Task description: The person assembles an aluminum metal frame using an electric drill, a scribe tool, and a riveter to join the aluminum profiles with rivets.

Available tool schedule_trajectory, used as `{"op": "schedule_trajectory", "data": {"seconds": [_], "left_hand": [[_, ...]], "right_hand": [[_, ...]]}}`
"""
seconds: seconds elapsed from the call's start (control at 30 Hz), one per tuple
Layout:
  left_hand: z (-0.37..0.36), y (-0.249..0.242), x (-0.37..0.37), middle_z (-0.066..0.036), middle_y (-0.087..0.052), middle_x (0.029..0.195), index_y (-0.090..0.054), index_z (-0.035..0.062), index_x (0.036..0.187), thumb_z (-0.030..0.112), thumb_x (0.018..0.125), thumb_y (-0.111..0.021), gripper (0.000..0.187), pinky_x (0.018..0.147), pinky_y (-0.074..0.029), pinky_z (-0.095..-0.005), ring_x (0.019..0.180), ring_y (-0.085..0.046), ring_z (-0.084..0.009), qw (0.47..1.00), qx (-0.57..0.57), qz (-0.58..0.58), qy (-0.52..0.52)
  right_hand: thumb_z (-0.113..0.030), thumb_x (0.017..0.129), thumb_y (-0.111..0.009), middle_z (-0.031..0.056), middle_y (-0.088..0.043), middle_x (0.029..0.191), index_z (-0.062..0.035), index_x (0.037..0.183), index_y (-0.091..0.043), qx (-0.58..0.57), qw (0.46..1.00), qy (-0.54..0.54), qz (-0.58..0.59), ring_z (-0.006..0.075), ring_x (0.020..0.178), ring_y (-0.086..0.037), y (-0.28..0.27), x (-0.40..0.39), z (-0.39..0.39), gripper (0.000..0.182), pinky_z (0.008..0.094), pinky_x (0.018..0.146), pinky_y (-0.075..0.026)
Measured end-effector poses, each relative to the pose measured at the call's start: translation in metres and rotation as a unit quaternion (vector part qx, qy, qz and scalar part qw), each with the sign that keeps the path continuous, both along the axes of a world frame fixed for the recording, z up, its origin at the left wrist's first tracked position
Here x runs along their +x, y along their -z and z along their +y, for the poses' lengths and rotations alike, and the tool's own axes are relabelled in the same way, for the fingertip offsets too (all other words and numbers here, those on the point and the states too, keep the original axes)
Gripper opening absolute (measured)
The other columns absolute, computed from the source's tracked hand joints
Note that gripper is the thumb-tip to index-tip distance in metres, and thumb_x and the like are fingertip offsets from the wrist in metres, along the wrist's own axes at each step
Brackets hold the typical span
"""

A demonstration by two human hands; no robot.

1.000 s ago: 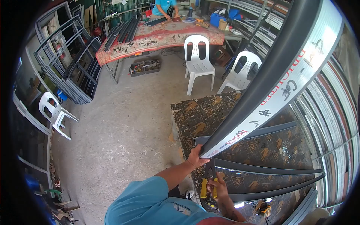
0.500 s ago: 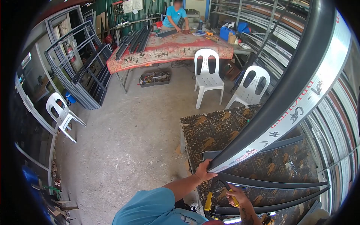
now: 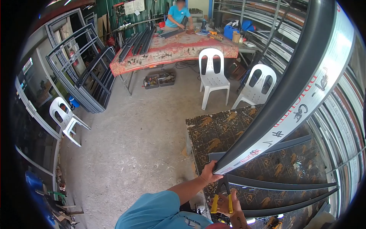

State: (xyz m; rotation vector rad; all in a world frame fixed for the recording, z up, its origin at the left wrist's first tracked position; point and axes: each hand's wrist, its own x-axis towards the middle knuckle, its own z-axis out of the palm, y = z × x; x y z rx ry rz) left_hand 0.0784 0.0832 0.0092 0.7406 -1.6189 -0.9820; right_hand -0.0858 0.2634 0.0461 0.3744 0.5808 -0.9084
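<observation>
My left hand [image 3: 209,173] is closed round the near end of a long dark metal profile [image 3: 263,124], which slants up to the upper right. White film printed with red letters and black handwriting covers one face of the profile. Just below that end, my right hand [image 3: 233,206] holds a plier-like tool with yellow handles [image 3: 230,203] and dark upper arms. Its fingers reach across between the two handles toward the left one. The tool's head is close under the profile's end, partly hidden by it.
Dark strips [image 3: 282,182] lie on the patterned worktable [image 3: 213,131], among shavings. White chairs [image 3: 214,78] stand beyond it. Across the floor, a person [image 3: 177,17] works at a red-covered table [image 3: 171,57]. Metal frames [image 3: 82,68] lean at left; profile racks [image 3: 345,114] line the right.
My right hand has shifted left, its fingers now reaching toward the left handle, and the yellow handles are closer together. My left hand keeps its grip on the profile.
</observation>
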Motion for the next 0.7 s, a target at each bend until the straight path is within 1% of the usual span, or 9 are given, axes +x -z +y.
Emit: {"op": "schedule_trajectory", "data": {"seconds": [0.03, 0.13, 0.23, 0.37, 0.47, 0.53, 0.57, 0.63, 0.7], "left_hand": [[0.0, 0.0, -0.001, -0.018, -0.065, 0.092, -0.05, -0.003, 0.114, 0.061, 0.072, -0.074, 0.08, 0.075, -0.051, -0.0354, 0.087, -0.068, -0.0304, 1.0, -0.001, 0.008, 0.003], [0.001, -0.002, -0.001, -0.017, -0.065, 0.092, -0.05, -0.003, 0.115, 0.06, 0.072, -0.074, 0.08, 0.075, -0.051, -0.0352, 0.087, -0.068, -0.0298, 1.0, 0.004, 0.021, 0.008], [0.001, -0.006, -0.001, -0.016, -0.066, 0.092, -0.05, -0.0029, 0.115, 0.059, 0.071, -0.075, 0.08, 0.076, -0.051, -0.0349, 0.088, -0.068, -0.0283, 0.999, 0.017, 0.028, 0.014], [0.0, 0.0, -0.001, -0.016, -0.066, 0.092, -0.05, -0.0026, 0.116, 0.06, 0.071, -0.075, 0.081, 0.076, -0.051, -0.0346, 0.087, -0.068, -0.0273, 1.0, 0.012, 0.017, 0.011], [-0.001, -0.002, -0.003, -0.017, -0.066, 0.09, -0.05, -0.0031, 0.115, 0.062, 0.072, -0.073, 0.081, 0.073, -0.052, -0.0355, 0.085, -0.068, -0.0293, 0.999, 0.002, 0.032, 0.006], [-0.002, 0.002, -0.003, -0.017, -0.066, 0.089, -0.05, -0.0034, 0.114, 0.063, 0.072, -0.073, 0.082, 0.072, -0.052, -0.0356, 0.084, -0.069, -0.0294, 1.0, -0.003, 0.02, 0.0], [-0.002, 0.004, -0.002, -0.017, -0.066, 0.087, -0.05, -0.0037, 0.114, 0.064, 0.072, -0.072, 0.082, 0.072, -0.052, -0.0358, 0.083, -0.069, -0.0295, 1.0, -0.009, 0.007, -0.008], [0.0, 0.003, -0.002, -0.016, -0.066, 0.086, -0.049, -0.0041, 0.114, 0.064, 0.072, -0.071, 0.083, 0.072, -0.052, -0.0357, 0.082, -0.069, -0.0289, 1.0, -0.003, 0.014, -0.001], [0.0, -0.004, -0.002, -0.015, -0.066, 0.084, -0.049, -0.0046, 0.113, 0.066, 0.072, -0.07, 0.084, 0.07, -0.052, -0.0353, 0.08, -0.069, -0.0279, 1.0, -0.008, 0.018, -0.004]], "right_hand": [[-0.067, 0.063, -0.075, 0.0305, -0.036, 0.134, -0.0013, 0.144, -0.023, 0.018, 0.999, -0.035, -0.032, 0.0504, 0.121, -0.043, -0.005, 0.002, -0.002, 0.116, 0.0712, 0.099, -0.032], [-0.083, 0.06, -0.062, 0.0281, -0.037, 0.132, 0.0063, 0.139, -0.028, -0.021, 0.996, -0.074, -0.035, 0.0481, 0.122, -0.041, -0.015, 0.009, -0.004, 0.124, 0.0723, 0.101, -0.027], [-0.089, 0.059, -0.054, 0.0248, -0.041, 0.127, 0.0083, 0.136, -0.032, 0.004, 0.994, -0.037, -0.102, 0.0448, 0.12, -0.043, -0.004, 0.012, 0.0, 0.126, 0.0688, 0.103, -0.026], [-0.088, 0.058, -0.056, 0.0221, -0.044, 0.123, 0.0078, 0.136, -0.032, -0.008, 0.989, -0.009, -0.148, 0.0406, 0.119, -0.043, -0.003, 0.02, 0.001, 0.127, 0.0623, 0.103, -0.028], [-0.086, 0.059, -0.059, 0.0206, -0.048, 0.121, 0.0061, 0.136, -0.035, -0.002, 0.995, -0.024, -0.092, 0.0396, 0.117, -0.045, -0.009, 0.021, 0.001, 0.122, 0.0563, 0.101, -0.033], [-0.071, 0.067, -0.067, 0.0193, -0.052, 0.116, 0.0033, 0.134, -0.039, -0.013, 0.996, -0.036, -0.083, 0.0382, 0.112, -0.05, -0.002, 0.02, 0.002, 0.104, 0.0526, 0.1, -0.035], [-0.071, 0.067, -0.067, 0.0193, -0.052, 0.116, 0.0033, 0.134, -0.039, -0.012, 0.996, -0.035, -0.082, 0.0382, 0.112, -0.05, 0.0, 0.021, 0.003, 0.104, 0.0526, 0.1, -0.035], [-0.046, 0.071, -0.07, 0.0184, -0.056, 0.112, 0.0004, 0.129, -0.046, -0.038, 0.998, -0.027, -0.036, 0.0372, 0.105, -0.054, 0.005, 0.026, 0.004, 0.078, 0.0515, 0.097, -0.038], [-0.039, 0.07, -0.068, 0.0183, -0.056, 0.11, -0.0003, 0.126, -0.048, -0.045, 0.998, -0.03, -0.04, 0.0366, 0.102, -0.056, 0.012, 0.027, 0.001, 0.071, 0.0516, 0.096, -0.04]]}}
